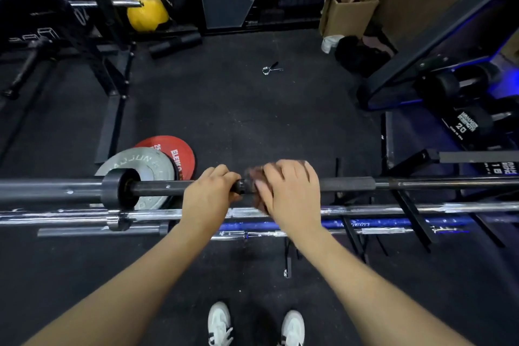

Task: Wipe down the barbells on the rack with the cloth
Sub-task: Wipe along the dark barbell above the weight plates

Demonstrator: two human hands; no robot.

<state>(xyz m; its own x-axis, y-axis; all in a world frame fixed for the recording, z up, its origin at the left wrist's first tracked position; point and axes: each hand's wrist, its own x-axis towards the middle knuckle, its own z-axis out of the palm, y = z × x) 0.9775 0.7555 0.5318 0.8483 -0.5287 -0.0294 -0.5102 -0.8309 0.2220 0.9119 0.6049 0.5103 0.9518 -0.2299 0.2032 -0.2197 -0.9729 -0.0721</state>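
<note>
Barbell (348,184) gripped by left hand (209,196), right hand (290,191) clutching cloth (252,175), red ELEIKO plate (179,153).

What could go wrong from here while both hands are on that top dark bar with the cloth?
The left hand grips the dark barbell close beside the right hand and its cloth; a stroke leftward could jam them together. The red plate and grey plate sit on the floor just beyond the bar, near any step forward. The chrome barbell below could catch knuckles.
</note>
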